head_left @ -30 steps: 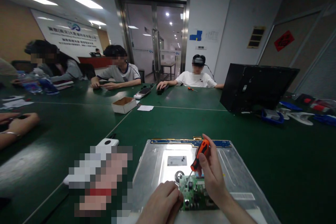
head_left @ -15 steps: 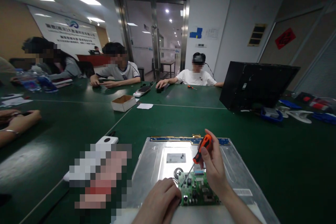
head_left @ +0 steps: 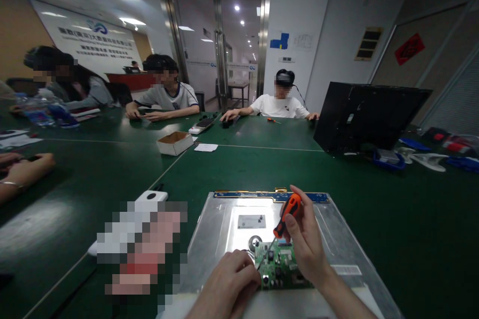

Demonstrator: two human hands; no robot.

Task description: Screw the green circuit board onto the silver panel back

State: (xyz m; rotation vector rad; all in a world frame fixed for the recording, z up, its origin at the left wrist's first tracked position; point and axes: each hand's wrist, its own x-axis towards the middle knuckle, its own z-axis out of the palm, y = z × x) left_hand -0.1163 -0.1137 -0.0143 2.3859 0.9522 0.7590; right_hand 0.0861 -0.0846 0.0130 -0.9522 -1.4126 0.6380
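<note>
Left hand point(head_left: 234, 275): your fingers bunch at the left edge of the green circuit board point(head_left: 279, 265); whether they pinch anything, you cannot tell.
Circuit board: exposed, on the near part of the metal panel point(head_left: 211, 239); work at its left edge appears under way, the remainder unclear.
Right hand point(head_left: 307, 246): apart from your left, closed around the orange-black screwdriver point(head_left: 288, 216).
Blue strip point(head_left: 245, 197): along the panel's far edge, untouched.

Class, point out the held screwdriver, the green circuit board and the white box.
Screwdriver point(head_left: 287, 211), head view: on its handle.
Circuit board point(head_left: 279, 263), head view: on its face.
Box point(head_left: 172, 150), head view: on its outer wall.
</note>
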